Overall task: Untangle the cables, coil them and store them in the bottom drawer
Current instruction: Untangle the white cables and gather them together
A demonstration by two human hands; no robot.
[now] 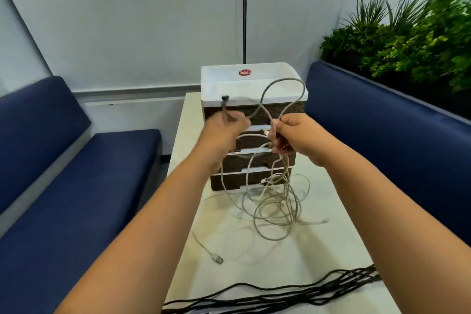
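Early stage: left hand [224,127] pinches a plug end, right hand [293,135] grips the tangled grey cables [275,201] at centre frame; nothing coiled, drawers [252,160] unfilled.

One head-worn wide-angle view looks forward and down, close over the table [318,250] toward the wall.

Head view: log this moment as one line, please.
phase: untangling | left hand: grips dark-tipped cable end | right hand: holds light cable tangle | drawer unit: drawers closed
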